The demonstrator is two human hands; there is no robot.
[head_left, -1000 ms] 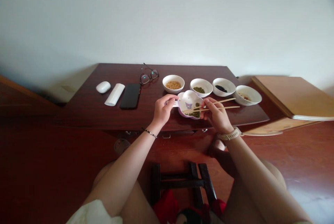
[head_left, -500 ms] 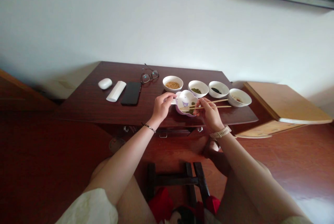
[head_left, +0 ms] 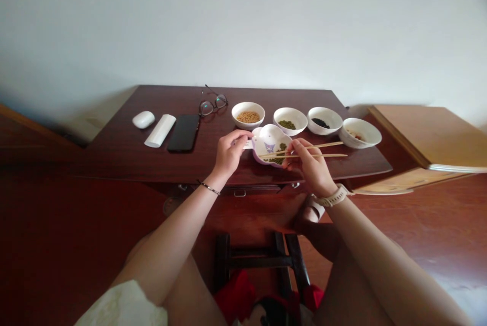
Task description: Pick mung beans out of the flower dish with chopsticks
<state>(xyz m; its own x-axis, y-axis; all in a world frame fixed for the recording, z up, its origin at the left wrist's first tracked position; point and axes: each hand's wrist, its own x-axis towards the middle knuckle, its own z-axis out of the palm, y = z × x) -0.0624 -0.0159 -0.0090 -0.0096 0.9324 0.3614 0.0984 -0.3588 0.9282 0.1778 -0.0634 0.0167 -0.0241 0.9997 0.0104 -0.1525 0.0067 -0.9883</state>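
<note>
My left hand (head_left: pixel 229 151) is closed around the short handle of a white and lilac flower-shaped bowl (head_left: pixel 262 138), near the table's front edge. Small green beans (head_left: pixel 279 157) lie in its right and lower part, beside a printed cartoon figure. In my right hand (head_left: pixel 310 164) is a pair of wooden chopsticks (head_left: pixel 332 155), crossing over the bowl with tips on its left side. My right fingers are at the bowl's right rim. Behind it stand white bowls with yellow grains (head_left: pixel 248 117), green beans (head_left: pixel 287 125) and black grains (head_left: pixel 320 123).
Another white bowl (head_left: pixel 361 133), at the right, holds pale and reddish bits. Toward the left lie glasses (head_left: pixel 213 106), a black phone (head_left: pixel 183 133), a long white case (head_left: pixel 160 131) and a rounded white case (head_left: pixel 143 119). A wooden cabinet (head_left: pixel 426 131) adjoins the table's right side.
My view has shifted, and the wall screen at the upper right has left it. Both hands keep their holds; the chopsticks are still over the flower-shaped bowl.
</note>
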